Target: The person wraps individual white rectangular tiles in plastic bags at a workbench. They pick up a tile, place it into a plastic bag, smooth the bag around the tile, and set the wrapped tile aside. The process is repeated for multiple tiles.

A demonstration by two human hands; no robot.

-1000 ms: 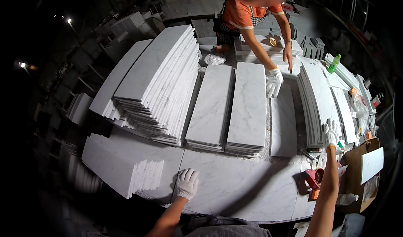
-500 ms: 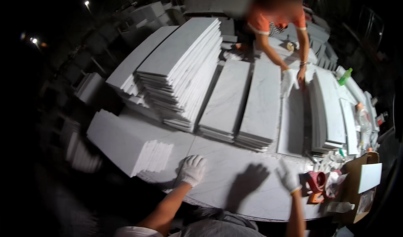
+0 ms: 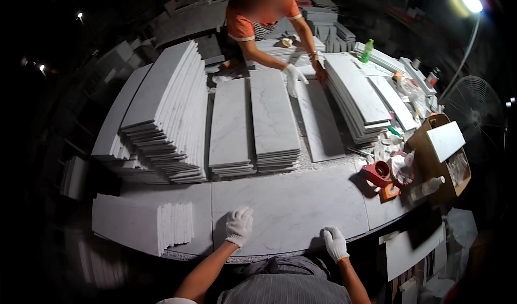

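While the left hand [image 3: 239,226] stays palm-down on the wide marble slab [image 3: 291,204] nearest the wearer, the right hand [image 3: 336,245] has changed place. A second ago, in the head view, it was up against the right-hand stack [image 3: 358,88]; then it swung back over the slab, and now it sits low at the near edge of the table [image 3: 247,259]. The left fingers are loosely curled, half open, with nothing in them. The right fingers look slightly bent and empty too; whether they press on the edge I can't tell.

To me that reads as a lull on this side, no marble being lifted or steadied by either hand. The wide slab lies flat in front, a short pile [image 3: 126,223] to its left, a tall stack [image 3: 161,88] behind that, then two low stacks [image 3: 231,126] [image 3: 274,121] and a single narrow slab [image 3: 323,129].

Across the table, a co-worker's gloved hand [image 3: 294,80] hangs by the far end of that narrow slab, the bare hand [image 3: 320,72] close to the right-hand stack. A red tape dispenser [image 3: 378,173] stands at the slab's right.
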